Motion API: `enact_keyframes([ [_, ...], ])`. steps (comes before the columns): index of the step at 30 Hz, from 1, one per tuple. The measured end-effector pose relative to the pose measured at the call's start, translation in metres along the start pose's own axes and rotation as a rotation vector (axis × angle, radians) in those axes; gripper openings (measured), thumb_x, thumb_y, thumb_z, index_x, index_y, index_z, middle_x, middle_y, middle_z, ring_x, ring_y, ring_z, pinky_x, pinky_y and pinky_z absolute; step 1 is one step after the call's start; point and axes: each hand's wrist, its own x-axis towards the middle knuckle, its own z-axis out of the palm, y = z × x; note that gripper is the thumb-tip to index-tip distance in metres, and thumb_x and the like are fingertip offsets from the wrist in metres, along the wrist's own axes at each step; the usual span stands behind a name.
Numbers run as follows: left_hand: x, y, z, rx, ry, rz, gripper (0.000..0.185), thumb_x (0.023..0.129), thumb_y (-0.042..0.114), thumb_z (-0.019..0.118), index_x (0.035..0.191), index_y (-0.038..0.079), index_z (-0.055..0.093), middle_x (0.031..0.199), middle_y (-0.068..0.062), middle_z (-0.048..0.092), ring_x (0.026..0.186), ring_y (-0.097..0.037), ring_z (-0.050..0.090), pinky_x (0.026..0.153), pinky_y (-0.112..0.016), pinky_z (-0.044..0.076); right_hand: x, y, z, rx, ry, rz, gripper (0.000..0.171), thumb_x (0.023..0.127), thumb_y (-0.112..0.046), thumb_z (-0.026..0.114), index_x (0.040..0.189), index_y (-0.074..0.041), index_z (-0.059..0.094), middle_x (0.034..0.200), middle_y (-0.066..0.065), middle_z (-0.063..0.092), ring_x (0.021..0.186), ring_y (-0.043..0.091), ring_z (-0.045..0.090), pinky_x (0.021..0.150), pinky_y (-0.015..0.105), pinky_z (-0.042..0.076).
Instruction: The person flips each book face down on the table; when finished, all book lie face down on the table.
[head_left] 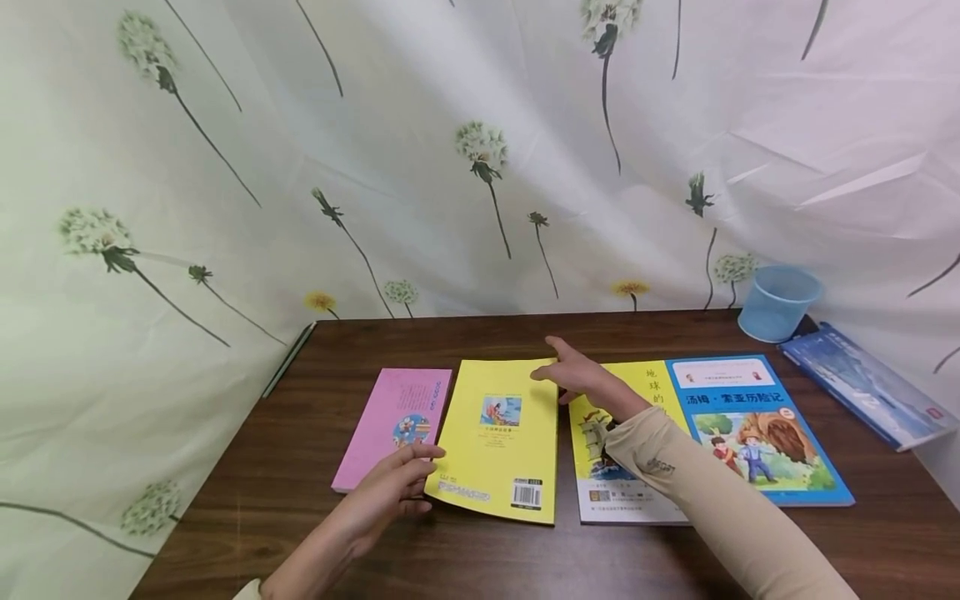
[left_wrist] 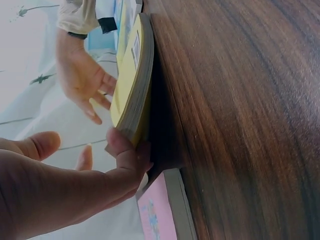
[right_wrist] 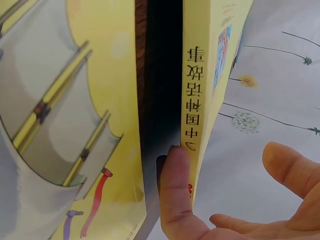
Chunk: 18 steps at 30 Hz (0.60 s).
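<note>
A yellow book (head_left: 498, 467) lies back cover up, with a small picture and a barcode. My left hand (head_left: 386, 492) is at its lower left edge; in the left wrist view its fingertips (left_wrist: 120, 142) touch the page edge while the thumb stays apart. My right hand (head_left: 588, 379) is at the upper right corner. In the right wrist view a finger (right_wrist: 176, 175) rests against the spine (right_wrist: 194, 100), and the thumb stands away. Left of it lies a pink book (head_left: 386, 417); right of it, a yellow book with a ship (head_left: 596, 442), partly hidden by my right arm.
A blue book (head_left: 772, 442) with cartoon children adjoins the ship book. At the back right stand a light blue bin (head_left: 778, 304) and, beside it, another blue book (head_left: 870, 383). Dark green pencil-like sticks (head_left: 288, 360) lie at the left table edge. A dandelion-print curtain (head_left: 420, 208) hangs behind.
</note>
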Motion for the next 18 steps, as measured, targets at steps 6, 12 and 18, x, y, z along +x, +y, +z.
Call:
enact_keyframes([
  [6, -0.001, 0.003, -0.006, 0.001, -0.09, -0.003, 0.051, 0.103, 0.031, 0.05, 0.142, 0.0, 0.042, 0.107, -0.007, 0.053, 0.092, -0.018, 0.049, 0.084, -0.035, 0.054, 0.003, 0.003, 0.0, -0.004, 0.002, 0.006, 0.083, 0.1, -0.026, 0.057, 0.162, -0.016, 0.002, 0.167, 0.021, 0.007, 0.145, 0.043, 0.034, 0.092, 0.047, 0.056],
  [12, -0.003, 0.004, -0.009, 0.002, -0.133, -0.015, 0.053, 0.103, 0.033, 0.051, 0.143, 0.0, 0.04, 0.115, -0.012, 0.052, 0.093, -0.02, 0.052, 0.083, -0.037, 0.056, 0.006, 0.004, 0.001, -0.033, -0.004, 0.002, 0.084, 0.1, -0.026, 0.058, 0.162, -0.014, 0.002, 0.165, 0.024, 0.013, 0.143, 0.043, 0.036, 0.099, 0.052, 0.052],
  [18, -0.01, 0.005, -0.012, 0.008, -0.205, 0.001, 0.059, 0.103, 0.034, 0.051, 0.147, -0.002, 0.034, 0.142, -0.026, 0.047, 0.122, -0.036, 0.056, 0.088, -0.047, 0.057, 0.003, 0.003, -0.005, -0.065, -0.014, -0.001, 0.083, 0.1, -0.026, 0.057, 0.162, -0.013, 0.003, 0.164, 0.024, 0.018, 0.136, 0.043, 0.045, 0.099, 0.054, 0.051],
])
